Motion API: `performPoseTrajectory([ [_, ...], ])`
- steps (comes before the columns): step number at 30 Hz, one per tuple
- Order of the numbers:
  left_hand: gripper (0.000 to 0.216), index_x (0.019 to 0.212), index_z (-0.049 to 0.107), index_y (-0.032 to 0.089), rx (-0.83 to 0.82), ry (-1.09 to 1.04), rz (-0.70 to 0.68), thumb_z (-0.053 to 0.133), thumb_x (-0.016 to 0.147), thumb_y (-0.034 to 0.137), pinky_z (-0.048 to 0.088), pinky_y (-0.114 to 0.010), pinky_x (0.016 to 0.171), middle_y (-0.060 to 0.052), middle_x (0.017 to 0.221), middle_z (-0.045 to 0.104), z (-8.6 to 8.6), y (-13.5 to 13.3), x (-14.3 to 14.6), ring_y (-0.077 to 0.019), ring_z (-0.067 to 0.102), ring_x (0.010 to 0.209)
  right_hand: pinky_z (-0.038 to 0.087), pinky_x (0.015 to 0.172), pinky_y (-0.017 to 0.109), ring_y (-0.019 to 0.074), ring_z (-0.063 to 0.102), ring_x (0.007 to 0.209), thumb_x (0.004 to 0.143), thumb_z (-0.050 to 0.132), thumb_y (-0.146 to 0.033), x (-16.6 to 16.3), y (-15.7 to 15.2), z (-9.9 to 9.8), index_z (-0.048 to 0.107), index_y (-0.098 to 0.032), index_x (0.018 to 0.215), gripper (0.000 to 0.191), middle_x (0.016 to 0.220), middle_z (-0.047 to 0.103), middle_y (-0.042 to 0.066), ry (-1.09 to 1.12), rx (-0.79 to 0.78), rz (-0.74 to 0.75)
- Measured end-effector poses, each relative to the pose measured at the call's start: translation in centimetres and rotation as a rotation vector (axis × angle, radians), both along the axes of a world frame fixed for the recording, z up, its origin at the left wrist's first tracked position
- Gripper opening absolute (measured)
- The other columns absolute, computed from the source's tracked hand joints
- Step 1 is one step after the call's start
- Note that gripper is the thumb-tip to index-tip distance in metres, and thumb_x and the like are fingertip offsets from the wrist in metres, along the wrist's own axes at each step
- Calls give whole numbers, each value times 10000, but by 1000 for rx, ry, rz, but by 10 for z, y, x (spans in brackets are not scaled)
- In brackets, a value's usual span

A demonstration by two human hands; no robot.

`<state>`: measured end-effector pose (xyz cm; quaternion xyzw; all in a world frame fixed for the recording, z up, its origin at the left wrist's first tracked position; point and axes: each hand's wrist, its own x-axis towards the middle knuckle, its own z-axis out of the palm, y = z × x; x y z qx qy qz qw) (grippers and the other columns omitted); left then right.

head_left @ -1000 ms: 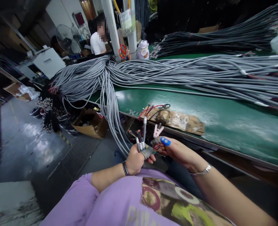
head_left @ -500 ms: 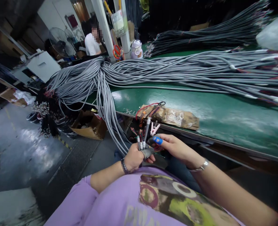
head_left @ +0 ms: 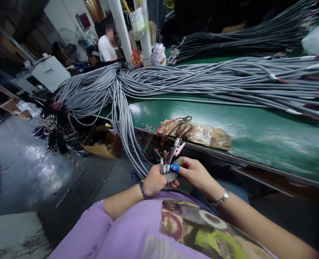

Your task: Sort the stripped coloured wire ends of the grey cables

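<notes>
Head view: L hand (head_left: pixel 154 180) closed round grey cable ends (head_left: pixel 165 168), upright nr. green bench (head_left: pixel 256 133). R hand (head_left: pixel 196 174) moved in vs. prev., blue fingertip cover (head_left: pixel 175 168) now at ends; pinch: can't tell; both hands at 1 bunch.

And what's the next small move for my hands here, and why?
Probably have the right hand ease the tallest cable end apart: it leans away from the shorter white-sleeved cable ends bunched in the grip of the left hand, and the right hand's blue thumb cover sits close beside them.
</notes>
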<state>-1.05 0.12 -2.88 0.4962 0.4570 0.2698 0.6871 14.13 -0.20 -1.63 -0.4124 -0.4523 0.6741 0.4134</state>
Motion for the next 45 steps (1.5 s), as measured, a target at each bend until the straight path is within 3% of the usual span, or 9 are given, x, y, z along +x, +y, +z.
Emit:
performPoseTrajectory([
  [8, 475, 641, 577, 132, -121, -174, 292, 794, 559, 548, 437, -240, 476, -29, 504, 604, 6, -1, 4, -117, 549, 431, 461, 546, 324, 172, 534, 523, 648, 749, -633, -5, 2, 1, 536, -240, 626, 448, 538, 586, 3, -125, 29, -188],
  [14, 488, 664, 565, 142, -188, -237, 378, 810, 536, 544, 415, -224, 452, -16, 495, 603, 8, 1, 2, -125, 564, 422, 435, 575, 308, 138, 483, 535, 684, 762, -571, -8, -2, -6, 523, -222, 651, 424, 565, 528, -28, -14, -18, -216],
  [21, 472, 668, 575, 141, -213, -288, 341, 829, 537, 516, 493, -260, 536, -26, 508, 618, 7, 0, -2, -163, 632, 509, 441, 634, 331, 188, 607, 611, 731, 736, -538, -3, 2, -6, 547, -211, 741, 379, 620, 650, 17, 184, -170, 26],
  [26, 490, 655, 612, 112, -215, -294, 178, 848, 510, 516, 483, -260, 493, -64, 524, 633, 6, -2, -7, -153, 601, 469, 366, 535, 268, 109, 491, 489, 616, 846, -466, 5, 11, -5, 576, -173, 637, 399, 550, 593, -10, 230, -286, 113],
  [29, 481, 644, 636, 96, -226, -277, 86, 848, 516, 509, 471, -256, 471, -76, 523, 636, 5, -2, -9, -133, 566, 427, 382, 535, 272, 108, 488, 468, 608, 850, -468, 2, 13, -5, 549, -178, 608, 418, 526, 566, -26, 256, -309, 147],
  [32, 478, 659, 644, 97, -208, -240, 101, 838, 538, 516, 483, -266, 490, -73, 526, 635, 6, -4, -10, -136, 571, 439, 408, 532, 284, 122, 508, 472, 611, 834, -511, -3, 13, -4, 574, -185, 641, 417, 545, 583, -19, 232, -293, 120],
  [36, 478, 645, 621, 110, -146, -209, 224, 830, 542, 528, 496, -270, 508, -63, 532, 636, 8, -8, -6, -134, 575, 457, 434, 526, 269, 118, 513, 519, 628, 801, -565, -1, 12, -9, 611, -182, 656, 429, 614, 602, 6, 228, -300, -72],
  [39, 476, 631, 603, 120, -120, -201, 292, 834, 523, 522, 467, -244, 483, -46, 522, 630, 8, -9, -3, -114, 550, 440, 479, 567, 288, 152, 567, 613, 660, 741, -638, 6, 7, -14, 638, -180, 722, 474, 712, 637, 44, 234, -320, -64],
  [45, 416, 672, 607, 126, -50, -106, 274, 786, 612, 497, 438, -226, 483, -46, 546, 641, 0, -7, -1, -120, 574, 466, 429, 536, 282, 140, 516, 545, 643, 792, -566, 2, -4, 0, 572, -214, 729, 424, 584, 592, -9, -51, -65, -56],
])
